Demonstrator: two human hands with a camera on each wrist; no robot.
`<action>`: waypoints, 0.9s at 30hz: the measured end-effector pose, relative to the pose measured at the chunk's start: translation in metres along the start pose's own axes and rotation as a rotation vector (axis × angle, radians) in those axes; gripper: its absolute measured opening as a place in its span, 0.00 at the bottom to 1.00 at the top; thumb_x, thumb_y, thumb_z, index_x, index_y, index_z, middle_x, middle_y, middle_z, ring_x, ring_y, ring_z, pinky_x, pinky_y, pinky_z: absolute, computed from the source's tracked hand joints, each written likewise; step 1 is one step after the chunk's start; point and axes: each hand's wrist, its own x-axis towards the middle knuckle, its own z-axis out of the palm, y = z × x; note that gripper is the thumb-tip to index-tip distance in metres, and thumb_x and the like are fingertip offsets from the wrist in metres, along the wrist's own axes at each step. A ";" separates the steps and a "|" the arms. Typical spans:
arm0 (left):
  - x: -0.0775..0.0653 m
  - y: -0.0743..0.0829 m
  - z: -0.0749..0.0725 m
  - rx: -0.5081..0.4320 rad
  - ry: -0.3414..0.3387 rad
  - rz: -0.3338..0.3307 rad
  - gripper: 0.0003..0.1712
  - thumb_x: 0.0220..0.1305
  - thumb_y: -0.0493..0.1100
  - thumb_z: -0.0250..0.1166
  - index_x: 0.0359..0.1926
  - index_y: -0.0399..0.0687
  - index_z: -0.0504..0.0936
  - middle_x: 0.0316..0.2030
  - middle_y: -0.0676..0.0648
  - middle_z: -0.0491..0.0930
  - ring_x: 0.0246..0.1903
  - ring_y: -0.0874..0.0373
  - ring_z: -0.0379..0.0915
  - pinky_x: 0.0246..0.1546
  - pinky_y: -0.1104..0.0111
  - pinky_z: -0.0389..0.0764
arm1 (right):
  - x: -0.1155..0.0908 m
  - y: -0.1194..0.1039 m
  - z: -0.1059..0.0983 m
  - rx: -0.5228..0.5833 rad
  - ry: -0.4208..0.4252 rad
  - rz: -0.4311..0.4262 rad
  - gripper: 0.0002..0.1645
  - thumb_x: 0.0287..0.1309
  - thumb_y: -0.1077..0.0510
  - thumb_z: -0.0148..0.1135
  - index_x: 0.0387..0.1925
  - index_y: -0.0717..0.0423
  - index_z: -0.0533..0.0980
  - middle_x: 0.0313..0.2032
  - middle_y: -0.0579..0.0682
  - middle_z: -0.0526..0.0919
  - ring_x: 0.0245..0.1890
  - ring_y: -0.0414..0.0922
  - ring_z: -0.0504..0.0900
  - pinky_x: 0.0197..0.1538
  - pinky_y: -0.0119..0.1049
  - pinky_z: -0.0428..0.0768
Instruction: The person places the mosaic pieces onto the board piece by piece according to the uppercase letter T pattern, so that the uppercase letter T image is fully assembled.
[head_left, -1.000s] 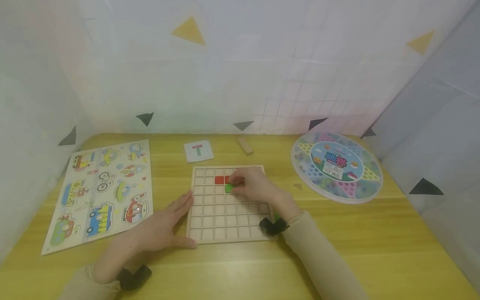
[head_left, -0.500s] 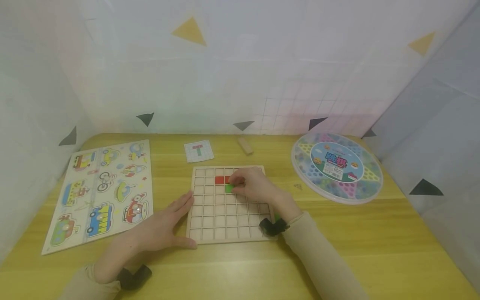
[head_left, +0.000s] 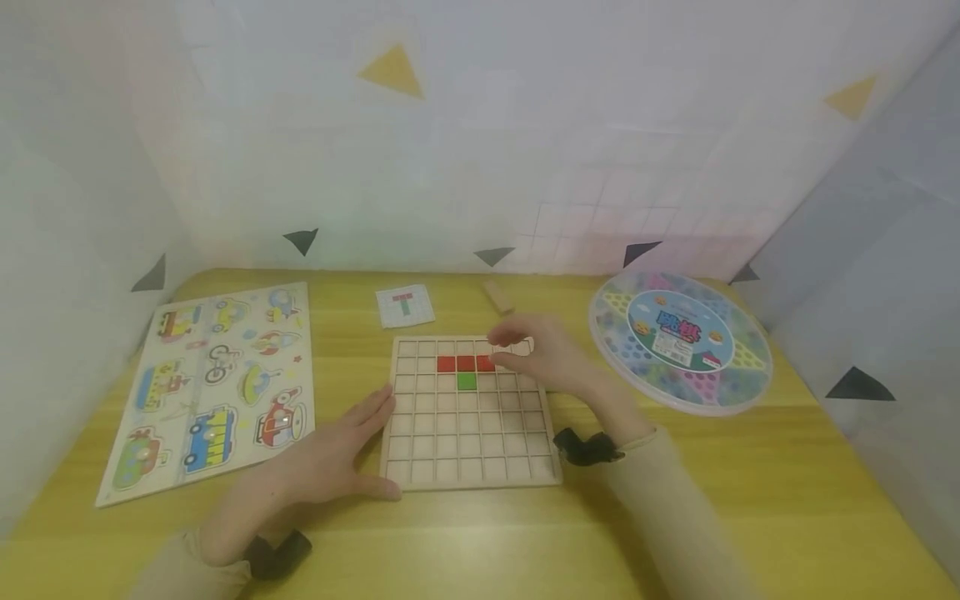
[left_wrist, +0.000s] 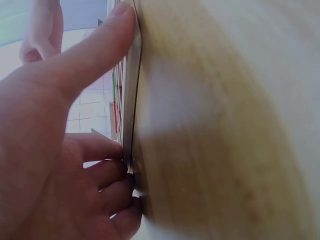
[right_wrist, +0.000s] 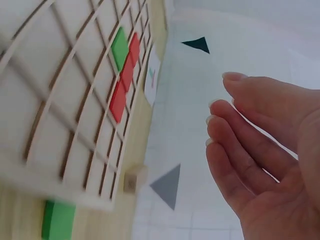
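One grid board [head_left: 446, 425] lies mid-worktop [head_left: 465, 542]. The left hand [head_left: 330, 454] spans its left edge, thumb spread wide from the fingers and both touching the board. The right hand [head_left: 551, 354], empty, is raised over the far right part, thumb and loosely bent fingers slightly parted. One green block [right_wrist: 59, 220] lies beside the board; three red tiles [head_left: 466, 363] sit in a row, one green tile [head_left: 467, 381] nearside of the middle one.
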 end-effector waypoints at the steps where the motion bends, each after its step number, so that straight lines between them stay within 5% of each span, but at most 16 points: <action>1: 0.000 0.000 0.000 0.003 0.001 -0.002 0.68 0.49 0.76 0.68 0.79 0.45 0.49 0.80 0.47 0.39 0.78 0.42 0.41 0.73 0.46 0.57 | -0.003 0.001 -0.004 -0.012 -0.001 -0.011 0.14 0.59 0.61 0.71 0.46 0.59 0.83 0.45 0.54 0.87 0.47 0.50 0.84 0.55 0.53 0.81; 15: 0.001 0.001 -0.001 0.015 -0.002 -0.009 0.69 0.48 0.77 0.67 0.79 0.46 0.49 0.80 0.48 0.38 0.78 0.43 0.41 0.72 0.47 0.59 | -0.056 0.038 -0.034 -0.130 0.075 -0.008 0.15 0.55 0.60 0.74 0.45 0.54 0.83 0.44 0.49 0.87 0.45 0.46 0.83 0.51 0.50 0.82; 22: 0.000 0.002 -0.001 0.016 -0.007 -0.009 0.69 0.48 0.77 0.67 0.79 0.46 0.49 0.80 0.48 0.38 0.77 0.43 0.42 0.72 0.47 0.59 | -0.075 0.052 -0.040 -0.097 0.056 0.124 0.18 0.56 0.59 0.74 0.49 0.56 0.83 0.46 0.47 0.87 0.48 0.48 0.82 0.54 0.54 0.80; 27: 0.000 0.002 -0.001 0.010 -0.009 -0.013 0.69 0.48 0.78 0.67 0.79 0.46 0.49 0.80 0.48 0.38 0.77 0.43 0.42 0.72 0.47 0.59 | -0.080 0.058 -0.040 -0.100 0.031 0.128 0.19 0.55 0.59 0.74 0.50 0.55 0.83 0.47 0.47 0.88 0.49 0.48 0.83 0.54 0.54 0.80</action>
